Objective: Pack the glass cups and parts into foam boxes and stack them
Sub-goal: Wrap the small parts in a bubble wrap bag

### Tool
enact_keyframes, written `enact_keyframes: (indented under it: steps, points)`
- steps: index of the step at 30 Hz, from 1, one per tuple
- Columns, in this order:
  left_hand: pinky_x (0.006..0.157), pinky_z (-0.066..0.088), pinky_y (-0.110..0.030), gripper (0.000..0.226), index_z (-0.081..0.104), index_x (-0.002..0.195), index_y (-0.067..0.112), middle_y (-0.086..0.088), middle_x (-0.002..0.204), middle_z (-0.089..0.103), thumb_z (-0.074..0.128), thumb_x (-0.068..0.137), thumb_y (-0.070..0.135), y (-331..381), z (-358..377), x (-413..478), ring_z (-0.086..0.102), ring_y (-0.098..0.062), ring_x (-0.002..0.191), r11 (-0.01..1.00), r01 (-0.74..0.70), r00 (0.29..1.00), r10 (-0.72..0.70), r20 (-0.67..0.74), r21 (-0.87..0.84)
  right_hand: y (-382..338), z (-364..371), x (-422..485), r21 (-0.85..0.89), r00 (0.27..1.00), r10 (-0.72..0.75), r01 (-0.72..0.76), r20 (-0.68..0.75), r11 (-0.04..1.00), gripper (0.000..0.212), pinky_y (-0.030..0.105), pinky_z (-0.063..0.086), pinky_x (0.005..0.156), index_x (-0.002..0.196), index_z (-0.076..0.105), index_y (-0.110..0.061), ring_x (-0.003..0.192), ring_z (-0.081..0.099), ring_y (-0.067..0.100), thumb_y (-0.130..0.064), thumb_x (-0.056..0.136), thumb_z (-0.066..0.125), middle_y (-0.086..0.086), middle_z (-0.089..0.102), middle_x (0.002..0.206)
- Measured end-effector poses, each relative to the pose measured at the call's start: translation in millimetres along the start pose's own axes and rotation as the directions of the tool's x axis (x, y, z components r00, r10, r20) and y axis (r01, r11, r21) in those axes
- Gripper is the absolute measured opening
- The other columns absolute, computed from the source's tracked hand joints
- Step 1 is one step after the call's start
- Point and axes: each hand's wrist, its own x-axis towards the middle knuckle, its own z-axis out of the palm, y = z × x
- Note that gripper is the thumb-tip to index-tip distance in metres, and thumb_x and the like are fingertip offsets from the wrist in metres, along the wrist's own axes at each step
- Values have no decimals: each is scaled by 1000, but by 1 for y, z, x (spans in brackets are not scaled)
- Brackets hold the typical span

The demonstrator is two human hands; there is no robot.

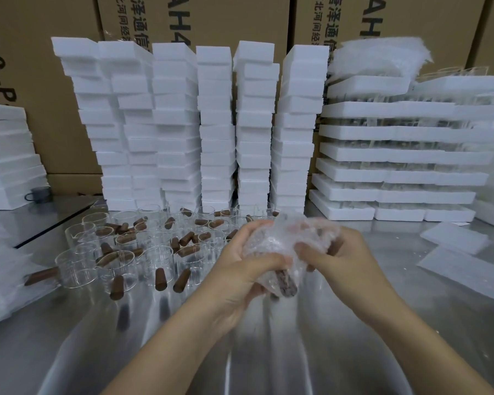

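Hands meet at center over the steel table (pixel 69 352): left hand (pixel 248 263) and right hand (pixel 334 260) both clutch a bubble wrap bundle (pixel 283 243), brown handle (pixel 287 286) poking out below. Cups (pixel 120 252) cluster at 9 o'clock; foam boxes (pixel 217 124) stack at 12.

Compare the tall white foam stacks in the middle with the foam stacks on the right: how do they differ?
The middle foam stacks are narrow blocks piled close in tall, slightly leaning columns, with nothing showing between layers. The right foam stacks are wide, flat trays lying lower, with glass showing in the gaps between layers and bubble wrap on top. Both are white foam, standing on the metal table before cardboard boxes.
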Motion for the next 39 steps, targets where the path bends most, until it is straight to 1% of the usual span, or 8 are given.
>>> enact_keyframes:
  steps: [7, 10, 15, 18, 22, 28, 35, 39]
  points:
    - [59, 63, -35, 67, 76, 110, 43, -3, 105, 82, 88, 69, -9, 2, -7, -2, 79, -27, 84, 985, -63, 998, 65, -9, 160, 2, 14, -3, -1, 991, -78, 79, -112, 997, 25, 48, 60, 81, 99, 69, -18, 89, 75, 26, 5, 90, 76, 5, 77, 95]
    - [57, 61, -29, 69, 75, 115, 32, -4, 108, 79, 84, 70, -21, -3, -8, 0, 77, -19, 82, 963, -120, 992, 127, -14, 240, 7, 18, -6, -315, 994, -78, 97, 71, 944, 22, 37, 44, 74, 80, 70, -5, 79, 56, 16, -22, 93, 63, 8, 65, 80]
    - [94, 61, -41, 69, 70, 121, 37, -6, 131, 64, 87, 75, -11, -4, -7, -1, 68, -22, 113, 806, -230, 968, 250, 39, 546, 2, 16, -15, -207, 955, 223, -182, 196, 961, 47, 17, 39, 78, 77, 74, -26, 86, 57, -1, -67, 68, 53, -13, 65, 87]
    - [70, 58, -20, 67, 69, 124, 35, -3, 125, 69, 87, 78, -11, -6, -6, -1, 72, -11, 92, 841, -254, 964, 261, 54, 479, 3, 17, -10, -95, 981, 179, -171, 78, 981, 37, 15, 40, 68, 64, 62, -30, 68, 52, 3, -64, 79, 63, -18, 56, 68]
    - [77, 64, -29, 67, 70, 123, 31, 6, 115, 75, 89, 75, -12, -3, -10, 1, 77, -10, 95, 898, -236, 960, 275, -54, 371, 0, 14, -2, 11, 981, -43, 46, -188, 999, 15, 23, 49, 64, 102, 73, -29, 65, 54, 9, -16, 97, 75, -9, 70, 88]
    - [68, 57, -24, 68, 70, 122, 37, -8, 122, 72, 90, 76, -9, -4, -8, 1, 72, -14, 88, 859, -251, 963, 269, 25, 446, -3, 22, -16, -78, 945, 9, 18, 327, 997, 33, 21, 36, 48, 80, 69, -46, 43, 44, 8, -60, 102, 48, -11, 50, 49]
    - [79, 64, -37, 69, 68, 128, 33, 3, 112, 79, 90, 73, -3, -7, 0, -2, 79, -24, 98, 945, -228, 956, 263, -131, 234, 5, 17, -10, -164, 996, 10, 5, 87, 987, 30, 29, 56, 66, 116, 74, -49, 79, 65, 15, -63, 89, 68, -17, 65, 117]
    - [101, 54, -57, 77, 64, 138, 42, -19, 128, 75, 70, 74, 0, -9, 4, -3, 74, -42, 113, 991, -73, 996, 67, -56, -116, 1, 18, -7, 3, 996, 43, -44, 79, 999, 28, 30, 58, 84, 113, 81, -33, 101, 74, 19, -51, 94, 73, -4, 73, 116]
